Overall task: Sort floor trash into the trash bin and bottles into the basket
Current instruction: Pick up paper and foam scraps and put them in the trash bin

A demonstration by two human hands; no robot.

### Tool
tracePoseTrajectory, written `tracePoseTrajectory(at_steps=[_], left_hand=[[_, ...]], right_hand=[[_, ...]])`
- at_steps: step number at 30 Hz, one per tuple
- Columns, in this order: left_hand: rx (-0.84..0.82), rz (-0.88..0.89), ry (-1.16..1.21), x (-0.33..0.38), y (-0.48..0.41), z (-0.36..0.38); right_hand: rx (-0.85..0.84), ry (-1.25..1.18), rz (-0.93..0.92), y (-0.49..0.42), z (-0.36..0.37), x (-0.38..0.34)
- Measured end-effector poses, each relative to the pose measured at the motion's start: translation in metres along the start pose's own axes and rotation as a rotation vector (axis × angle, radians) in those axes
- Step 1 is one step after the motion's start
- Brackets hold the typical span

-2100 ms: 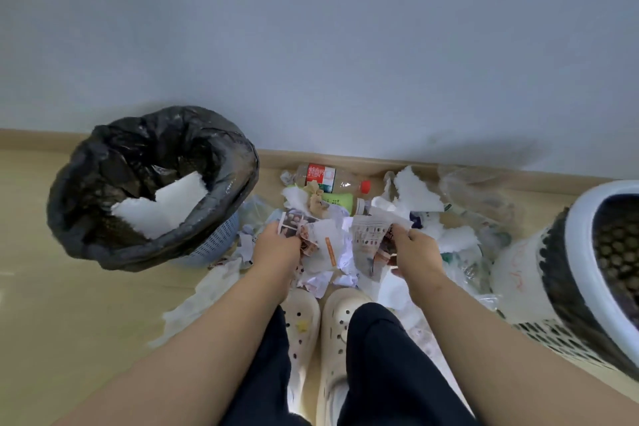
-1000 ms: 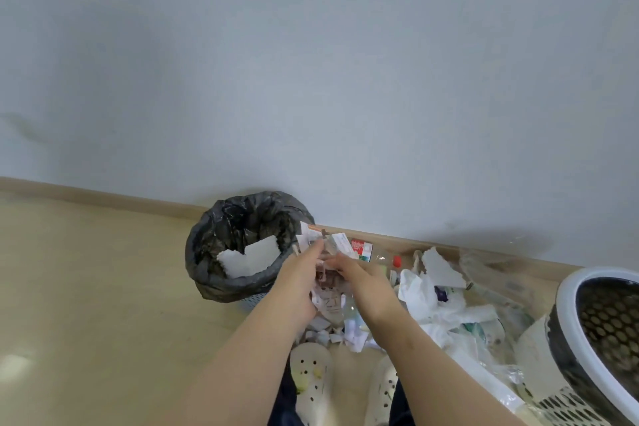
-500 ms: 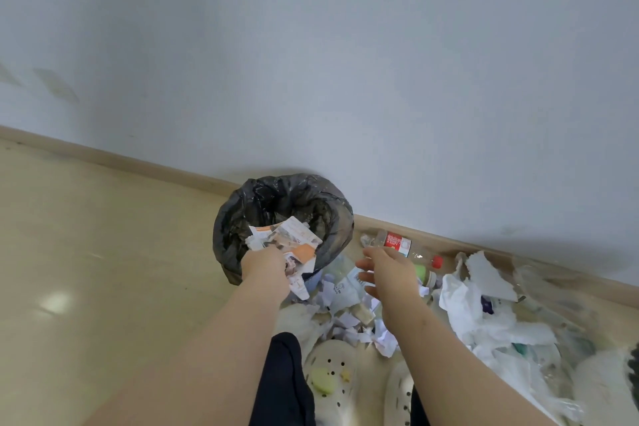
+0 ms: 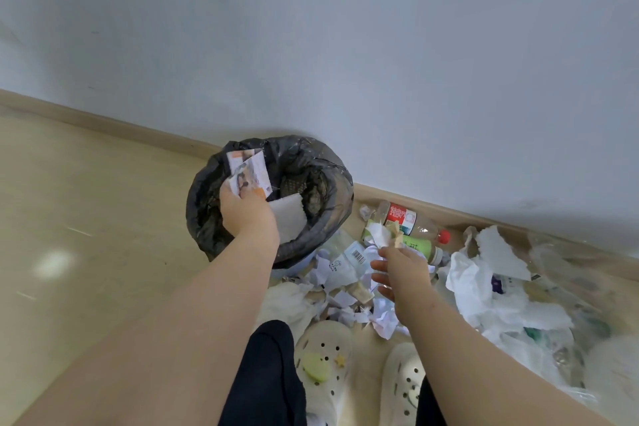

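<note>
My left hand holds a bunch of printed paper scraps over the mouth of the trash bin, which is lined with a black bag and has white paper inside. My right hand hovers with fingers spread over the litter pile of crumpled paper on the floor. It holds nothing. A clear bottle with a red label and red cap lies by the baseboard. A green-labelled bottle lies just in front of it.
White plastic bags and torn paper spread to the right, with clear plastic near the baseboard. My two white clogs stand at the bottom. Bare floor stretches left of the bin. The wall runs close behind.
My left hand carried the printed scraps from the pile's edge to above the bin's opening. My right hand let go of them earlier and has dropped towards the litter.
</note>
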State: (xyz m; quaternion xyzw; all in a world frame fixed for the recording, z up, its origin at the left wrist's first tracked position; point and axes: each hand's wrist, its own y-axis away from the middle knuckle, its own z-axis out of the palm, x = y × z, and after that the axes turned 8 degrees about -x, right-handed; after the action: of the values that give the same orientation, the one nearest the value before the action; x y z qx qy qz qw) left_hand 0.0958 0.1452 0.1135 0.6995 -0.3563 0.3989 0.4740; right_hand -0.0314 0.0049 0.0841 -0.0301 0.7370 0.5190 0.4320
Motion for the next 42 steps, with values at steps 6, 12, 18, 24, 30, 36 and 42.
tracePoseTrajectory(at_steps=[6, 12, 18, 24, 30, 36, 42], left_hand=[[-0.227, 0.258, -1.116, -0.030, -0.010, 0.002], [-0.311, 0.424, -1.066, -0.020, 0.002, 0.006], [-0.533, 0.433, -0.904, -0.001, 0.046, -0.004], [-0.825, 0.104, -0.743, -0.022, 0.086, -0.023], [-0.751, 0.039, -0.837, -0.068, 0.071, -0.045], [-0.727, -0.004, -1.026, -0.130, 0.040, -0.034], [-0.659, -0.046, -1.285, -0.197, 0.031, -0.015]], right_hand=[[-0.088, 0.104, -0.019, 0.000, 0.004, -0.001], [-0.189, 0.441, -0.052, 0.011, 0.001, -0.004], [-0.196, 0.530, -0.164, 0.045, -0.007, -0.017], [-0.267, 0.589, -0.165, 0.081, -0.019, -0.011], [-0.362, 0.771, -0.148, 0.070, -0.020, -0.005], [-0.408, 1.139, -0.194, 0.010, -0.026, 0.014], [-0.353, 1.163, -0.120, -0.043, -0.045, 0.039]])
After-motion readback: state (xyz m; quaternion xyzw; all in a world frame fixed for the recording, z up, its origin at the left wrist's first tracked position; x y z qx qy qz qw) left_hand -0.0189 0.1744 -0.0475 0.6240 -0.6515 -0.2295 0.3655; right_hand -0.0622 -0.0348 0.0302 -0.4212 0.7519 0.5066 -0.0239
